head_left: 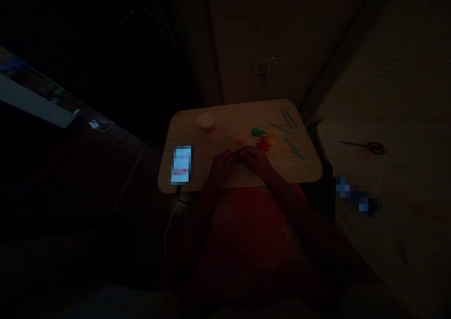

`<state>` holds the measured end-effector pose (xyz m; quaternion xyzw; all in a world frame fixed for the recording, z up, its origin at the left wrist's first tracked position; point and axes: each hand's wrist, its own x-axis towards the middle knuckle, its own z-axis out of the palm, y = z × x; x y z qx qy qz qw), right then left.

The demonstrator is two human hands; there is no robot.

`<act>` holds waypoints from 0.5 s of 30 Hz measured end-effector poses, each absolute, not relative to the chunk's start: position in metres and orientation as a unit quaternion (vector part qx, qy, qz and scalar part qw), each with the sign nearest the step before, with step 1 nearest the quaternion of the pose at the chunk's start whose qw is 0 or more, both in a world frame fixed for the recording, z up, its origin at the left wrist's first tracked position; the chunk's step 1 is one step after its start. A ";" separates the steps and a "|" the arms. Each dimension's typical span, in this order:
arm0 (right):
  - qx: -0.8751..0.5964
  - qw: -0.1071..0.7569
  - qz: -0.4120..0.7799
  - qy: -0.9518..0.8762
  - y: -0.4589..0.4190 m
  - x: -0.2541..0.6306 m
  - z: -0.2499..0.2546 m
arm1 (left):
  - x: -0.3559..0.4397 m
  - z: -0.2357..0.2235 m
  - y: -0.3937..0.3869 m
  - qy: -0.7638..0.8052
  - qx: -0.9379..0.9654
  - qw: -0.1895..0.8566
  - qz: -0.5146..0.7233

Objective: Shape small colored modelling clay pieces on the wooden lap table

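Note:
In dim light, my left hand (222,164) and my right hand (258,160) meet over the near part of a small wooden table (200,168). Their fingertips close from both sides on a small dark purple lump (239,156), which looks like modelling clay. Fingers cover much of it. Just beyond lies a small pink piece (240,141). Near my right hand a red lump (263,144), an orange lump (268,139) and a green lump (258,131) sit close together.
A lidded tub (206,122) stands at the back left. A lit phone (181,165) with a cable lies at the left. Thin teal sticks (281,128) and a teal plastic knife (294,148) lie at the right. Scissors (366,146) rest on a pale surface beyond the table.

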<state>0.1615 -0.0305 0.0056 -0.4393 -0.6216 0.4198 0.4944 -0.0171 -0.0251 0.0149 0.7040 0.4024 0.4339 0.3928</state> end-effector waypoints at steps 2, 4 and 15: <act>-0.446 0.504 0.418 -0.610 -0.029 0.160 0.004 | -0.015 0.015 -0.024 0.416 0.694 0.381 0.446; -0.466 0.520 0.399 -0.594 -0.028 0.160 0.003 | -0.013 0.015 -0.023 0.434 0.671 0.378 0.467; -0.476 0.508 0.327 -0.639 -0.029 0.159 0.001 | -0.009 0.009 -0.025 0.459 0.682 0.338 0.458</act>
